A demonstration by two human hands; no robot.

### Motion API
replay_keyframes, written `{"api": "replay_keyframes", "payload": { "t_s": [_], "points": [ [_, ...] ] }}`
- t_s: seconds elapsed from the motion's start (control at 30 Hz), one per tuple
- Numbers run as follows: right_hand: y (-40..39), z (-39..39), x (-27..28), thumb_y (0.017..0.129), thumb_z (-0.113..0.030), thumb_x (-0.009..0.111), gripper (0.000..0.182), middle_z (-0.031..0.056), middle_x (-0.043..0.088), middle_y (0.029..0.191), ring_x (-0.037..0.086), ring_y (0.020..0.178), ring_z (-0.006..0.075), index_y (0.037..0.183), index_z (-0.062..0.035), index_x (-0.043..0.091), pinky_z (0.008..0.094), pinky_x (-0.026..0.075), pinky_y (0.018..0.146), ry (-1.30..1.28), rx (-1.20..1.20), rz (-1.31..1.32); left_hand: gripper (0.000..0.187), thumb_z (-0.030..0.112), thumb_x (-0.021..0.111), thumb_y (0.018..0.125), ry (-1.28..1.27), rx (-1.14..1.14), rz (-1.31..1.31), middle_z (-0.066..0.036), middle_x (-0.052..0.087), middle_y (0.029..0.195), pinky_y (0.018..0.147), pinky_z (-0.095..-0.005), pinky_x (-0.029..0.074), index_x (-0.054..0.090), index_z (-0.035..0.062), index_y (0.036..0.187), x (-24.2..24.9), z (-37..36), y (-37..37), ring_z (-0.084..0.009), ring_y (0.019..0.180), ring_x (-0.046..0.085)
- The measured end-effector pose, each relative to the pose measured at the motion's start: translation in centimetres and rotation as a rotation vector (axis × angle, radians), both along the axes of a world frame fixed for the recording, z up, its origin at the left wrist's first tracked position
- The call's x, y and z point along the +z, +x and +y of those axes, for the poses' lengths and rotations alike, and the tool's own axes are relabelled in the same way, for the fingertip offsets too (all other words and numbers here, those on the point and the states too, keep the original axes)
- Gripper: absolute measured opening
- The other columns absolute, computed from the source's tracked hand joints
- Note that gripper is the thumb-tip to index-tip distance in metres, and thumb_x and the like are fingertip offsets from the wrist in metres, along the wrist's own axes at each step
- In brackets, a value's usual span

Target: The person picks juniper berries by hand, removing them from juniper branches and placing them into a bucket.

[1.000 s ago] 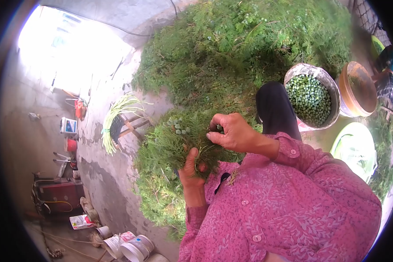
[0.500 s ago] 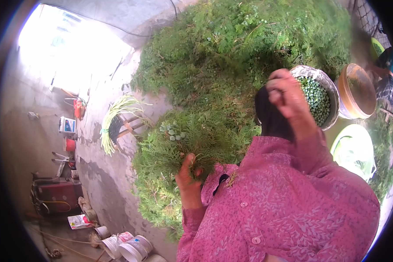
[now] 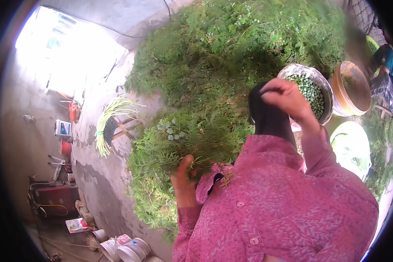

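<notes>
My left hand (image 3: 184, 184) is closed around the stem of a leafy evergreen branch (image 3: 196, 142), thumb pointing up. A cluster of pale blue-green cones (image 3: 171, 130) shows on that branch. My right hand (image 3: 289, 101) is raised over my dark-clad knee, with its fingers curled inward. Whatever those fingers hold, if anything, is hidden. Right beside this hand stands a whitish, crusted bucket (image 3: 329, 89), part filled with loose green cones (image 3: 311, 92). Cut evergreen branches (image 3: 231, 56) are heaped in front of me and around my left hand.
An orange-rimmed tub (image 3: 356, 89) and a pale green basin (image 3: 351, 146) stand at right, near another person (image 3: 386, 87). At left are a stool (image 3: 120, 126) with pale green strands (image 3: 104, 131), a dark red machine (image 3: 56, 198) and white buckets (image 3: 133, 249).
My right hand has moved down slightly and turned, its fingers now pointing left, away from the bucket. My left hand keeps its hold on the branch. The whole view has shifted a little.
</notes>
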State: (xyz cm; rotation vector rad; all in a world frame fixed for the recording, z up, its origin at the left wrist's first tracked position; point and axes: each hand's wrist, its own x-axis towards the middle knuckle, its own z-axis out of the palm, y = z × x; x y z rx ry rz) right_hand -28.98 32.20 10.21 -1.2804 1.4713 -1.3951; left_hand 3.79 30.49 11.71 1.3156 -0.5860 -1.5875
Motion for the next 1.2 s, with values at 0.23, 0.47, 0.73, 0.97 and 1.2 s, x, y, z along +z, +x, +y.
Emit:
{"api": "replay_keyframes", "payload": {
  "t_s": [0.23,0.47,0.73,0.97,1.2],
  "points": [
    [9.4,-1.6,1.9,0.073,-0.018,0.071,0.030,0.0058,0.062,0.079,0.055,0.071,0.0103,0.093,0.0006,0.058,0.0259,0.045,0.064,-0.140,0.342,-0.027,0.045,0.004,0.069,0.064,-0.027,-0.023,0.036,-0.005,0.060,0.088,0.038,-0.0194,0.035,0.052,0.0072,0.106,0.2,0.6,0.5,-0.0139,0.065,0.057],
    [9.2,-1.0,2.9,0.076,-0.010,0.066,0.018,0.0029,0.056,0.069,0.050,0.064,0.0068,0.088,0.0004,0.057,0.0249,0.043,0.059,-0.076,0.376,-0.036,0.041,0.004,0.069,0.064,-0.015,-0.011,0.062,-0.005,0.060,0.084,0.037,-0.0194,0.036,0.053,0.0051,0.102,-0.3,0.3,1.4,-0.0136,0.064,0.057],
    [9.6,-1.1,3.2,0.077,-0.009,0.063,0.014,0.0028,0.058,0.072,0.050,0.067,0.0048,0.086,0.0003,0.056,0.0231,0.042,0.059,-0.118,0.402,-0.027,0.038,0.004,0.069,0.064,-0.002,-0.036,0.109,-0.006,0.060,0.084,0.036,-0.0195,0.036,0.054,0.0054,0.099,-1.4,0.1,2.1,-0.0135,0.062,0.057],
    [6.0,-2.3,1.5,0.082,-0.005,0.051,0.008,0.0060,0.057,0.076,0.056,0.065,0.0129,0.085,0.0000,0.056,0.0262,0.050,0.059,-0.059,0.125,-0.949,0.035,0.006,0.069,0.065,0.090,0.009,0.261,-0.005,0.060,0.082,0.038,-0.0192,0.036,0.055,0.0058,0.097,-2.0,-0.3,2.3,-0.0123,0.057,0.054],
    [-6.1,1.9,-0.6,0.072,-0.006,0.061,0.036,0.0063,0.063,0.082,0.056,0.067,0.0086,0.107,0.0004,0.056,0.0245,0.046,0.061,0.278,-0.642,0.814,0.035,0.004,0.072,0.062,0.080,0.043,0.076,-0.004,0.060,0.080,0.039,-0.0194,0.036,0.057,0.0066,0.094,-0.5,0.3,2.0,-0.0115,0.059,0.054]
  ]
}}
